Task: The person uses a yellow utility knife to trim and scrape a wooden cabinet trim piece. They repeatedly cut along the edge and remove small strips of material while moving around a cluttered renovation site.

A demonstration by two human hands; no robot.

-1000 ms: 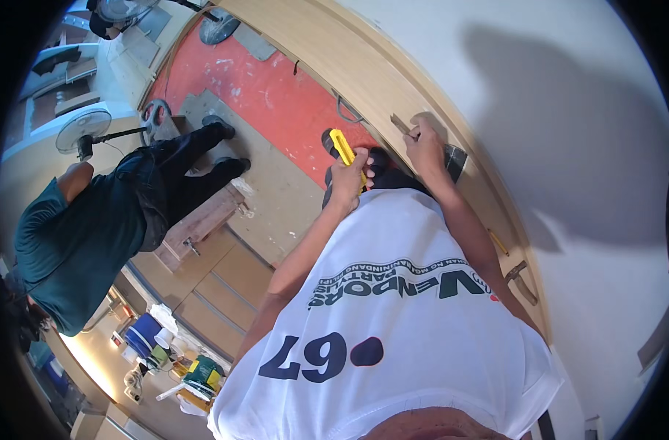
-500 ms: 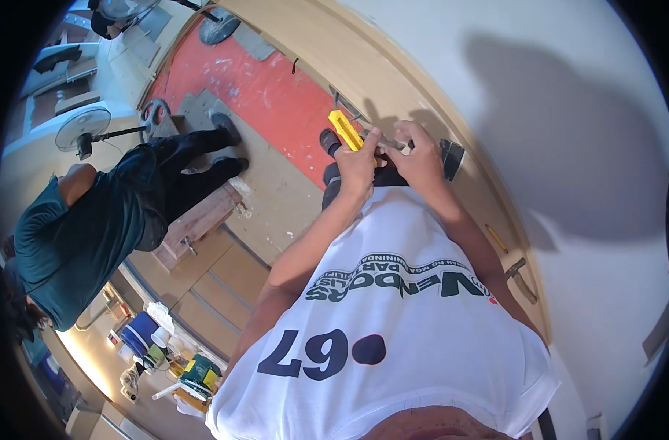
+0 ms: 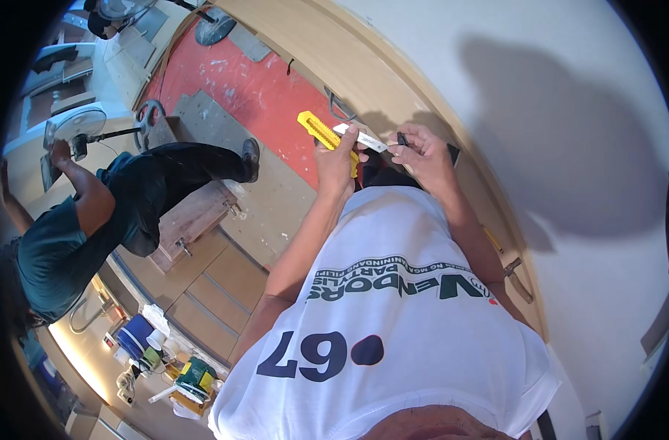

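Yellow cutter (image 3: 318, 128), pale blade (image 3: 372, 142) — left fingers (image 3: 348, 138) gripping both, right fingers (image 3: 421, 136) pinching a black piece (image 3: 402, 138)

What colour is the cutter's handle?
The cutter's handle is yellow; it shows in the head view.

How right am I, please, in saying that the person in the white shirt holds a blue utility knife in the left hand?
The colour is wrong: the head view shows a yellow utility knife in the left hand. The rest stands.
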